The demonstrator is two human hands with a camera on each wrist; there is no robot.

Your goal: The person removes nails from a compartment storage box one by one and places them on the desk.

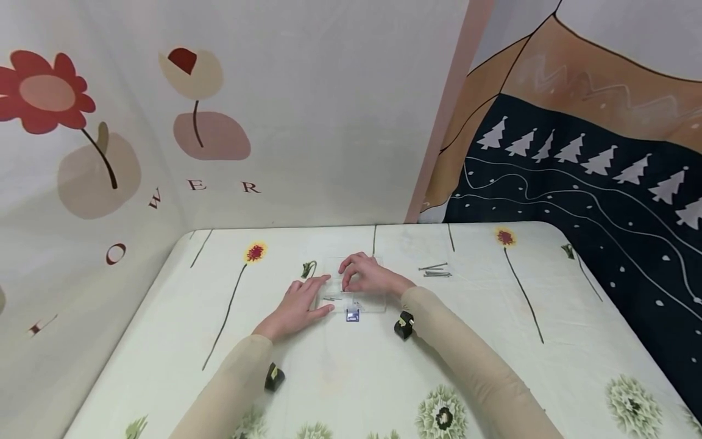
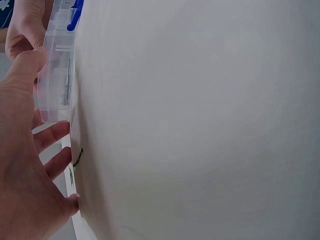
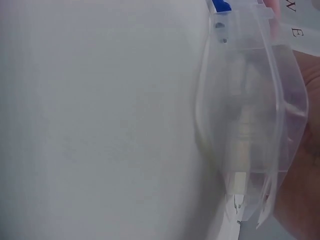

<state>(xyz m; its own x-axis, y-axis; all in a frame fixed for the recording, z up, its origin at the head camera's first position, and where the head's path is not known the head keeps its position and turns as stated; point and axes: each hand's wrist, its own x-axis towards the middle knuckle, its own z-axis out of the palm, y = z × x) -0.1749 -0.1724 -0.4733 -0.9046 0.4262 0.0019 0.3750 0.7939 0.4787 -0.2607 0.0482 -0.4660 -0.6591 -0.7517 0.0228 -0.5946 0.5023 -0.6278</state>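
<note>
A clear plastic compartment box [image 1: 375,303] with a blue latch [image 1: 353,315] stands on the table between both hands. Short, thin metal pieces [image 1: 331,299] lie in its near left part. My left hand [image 1: 298,305] is at the box's left side, fingers spread and fairly straight, its thumb at the box's upper edge in the left wrist view. Over the middle of the box, my right hand [image 1: 364,274] has its fingers bent and pinches a small dark piece at the fingertips. The box wall [image 3: 250,100] covers most of that hand in the right wrist view.
Several long nails [image 1: 436,271] lie to the right of the box. A dark green twisted tie [image 1: 309,268] is at its far left. Black wrist straps [image 1: 404,326] hang below both sleeves. Printed cloth walls rise behind and beside the flower-patterned tablecloth [image 1: 340,378].
</note>
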